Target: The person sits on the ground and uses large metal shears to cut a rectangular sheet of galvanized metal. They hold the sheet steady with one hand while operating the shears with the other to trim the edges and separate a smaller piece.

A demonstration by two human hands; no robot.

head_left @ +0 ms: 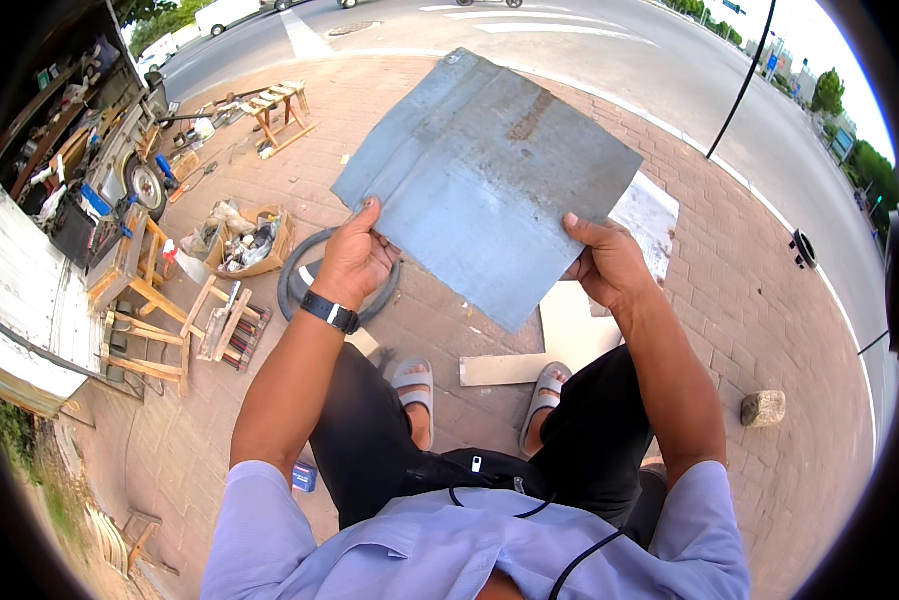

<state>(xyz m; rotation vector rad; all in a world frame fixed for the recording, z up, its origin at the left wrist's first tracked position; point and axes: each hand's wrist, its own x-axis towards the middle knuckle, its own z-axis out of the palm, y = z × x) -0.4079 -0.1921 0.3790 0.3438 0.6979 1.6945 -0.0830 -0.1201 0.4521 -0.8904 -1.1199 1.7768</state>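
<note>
A bent grey-blue sheet of metal [490, 190] with a rusty brown streak is held up in front of me, tilted, above the brick pavement. My left hand [360, 258], with a dark watch on the wrist, grips its near left edge, thumb on top. On its right edge my right hand [605, 258] is closed, thumb on the upper face and fingers underneath. Behind the sheet, a white speckled panel [653, 225] shows at the right. Cream-coloured board pieces [510, 369] lie on the ground by my feet, partly hidden under the sheet.
Left of me are a black rubber ring [288, 285], a cardboard box of odds and ends [282, 240], wooden stools [140, 285] and a cluttered vehicle [90, 160]. A small wooden sawhorse [280, 112] stands farther off. A stone block [763, 409] lies at right, near the road kerb.
</note>
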